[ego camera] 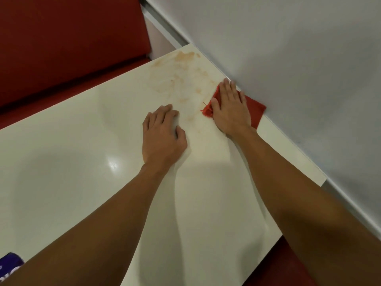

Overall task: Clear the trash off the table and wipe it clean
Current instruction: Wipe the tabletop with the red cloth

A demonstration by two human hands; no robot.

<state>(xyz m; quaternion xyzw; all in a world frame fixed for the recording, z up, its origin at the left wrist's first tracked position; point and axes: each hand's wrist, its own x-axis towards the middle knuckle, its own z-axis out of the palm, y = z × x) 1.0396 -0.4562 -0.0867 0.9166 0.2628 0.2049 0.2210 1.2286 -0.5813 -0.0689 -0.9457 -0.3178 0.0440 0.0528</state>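
— Red cloth (255,109) under the right hand's (231,108) flat, straight fingers (225,87), by the table's (72,162) wall edge. The left hand (162,137)?
— Loosely curled, empty. Wiping looks half done: orange stains (177,79) remain toward the far corner, a purple packet (10,263) at the near edge.

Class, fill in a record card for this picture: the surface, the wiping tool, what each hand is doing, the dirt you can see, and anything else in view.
surface: white table, glossy, set against a grey wall
tool: red cloth, on the table beside the wall
right hand: flat, pressing on the cloth
left hand: resting on the bare tabletop, holding nothing
dirt: brownish stains towards the far corner, beyond the cloth
other: purple packet, cut off at the near left; red bench seat behind the table
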